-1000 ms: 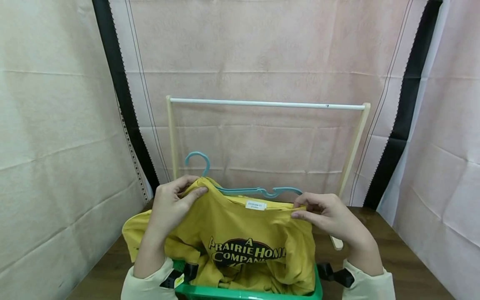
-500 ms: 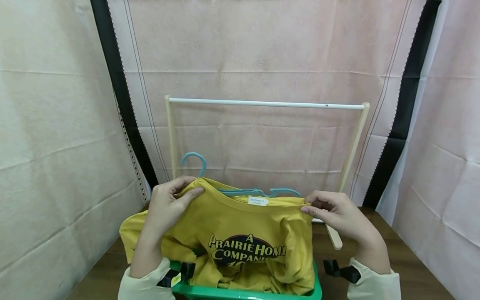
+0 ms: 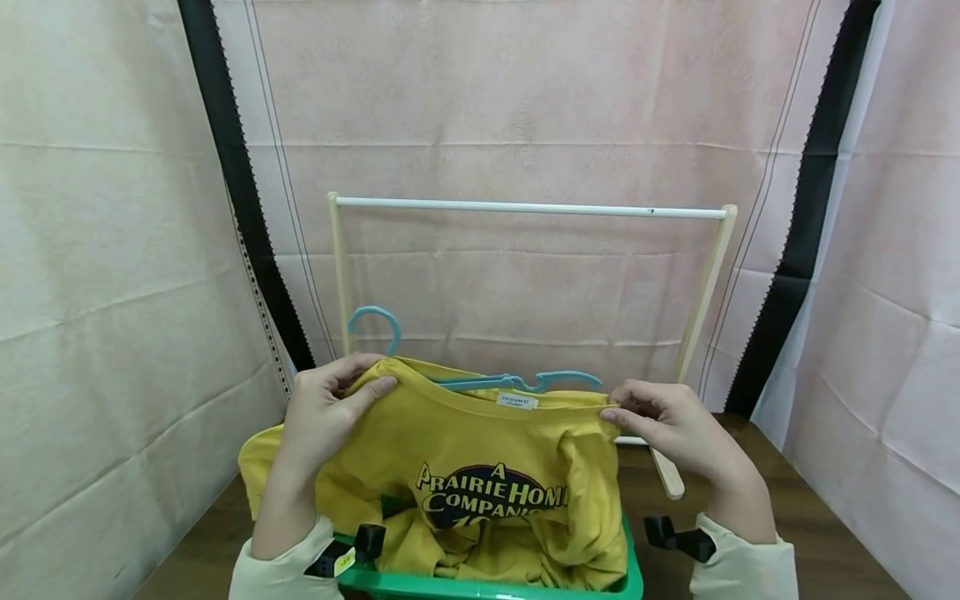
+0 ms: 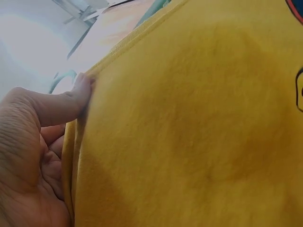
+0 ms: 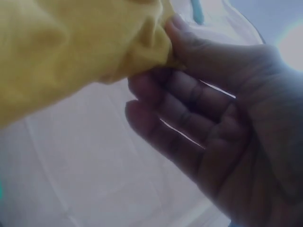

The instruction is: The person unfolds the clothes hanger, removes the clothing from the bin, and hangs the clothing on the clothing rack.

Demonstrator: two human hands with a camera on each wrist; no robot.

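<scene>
A yellow T-shirt (image 3: 450, 442) with a dark printed logo is held up by its neckline in the head view. My left hand (image 3: 322, 417) pinches the collar's left end, thumb in front. At the other end, my right hand (image 3: 667, 425) pinches the neckline between thumb and fingers. Behind the collar lies a light blue clothes hanger (image 3: 540, 381), its hook standing up beyond the left hand and its left arm hidden by the shirt. In the left wrist view the left thumb (image 4: 64, 106) presses on the yellow cloth. In the right wrist view the right thumb (image 5: 199, 47) grips bunched fabric.
A green bin (image 3: 495, 586) stands at the front, with the shirt's lower part bunched in it. Behind it is a rack with a white rail (image 3: 525, 206) and pale side posts (image 3: 705, 292). Pale cloth walls surround the brown table (image 3: 802, 517).
My right hand has moved outward to the right, then slightly back, stretching the neckline straighter. My left hand has shifted left, and the hanger's hook has drifted left too.
</scene>
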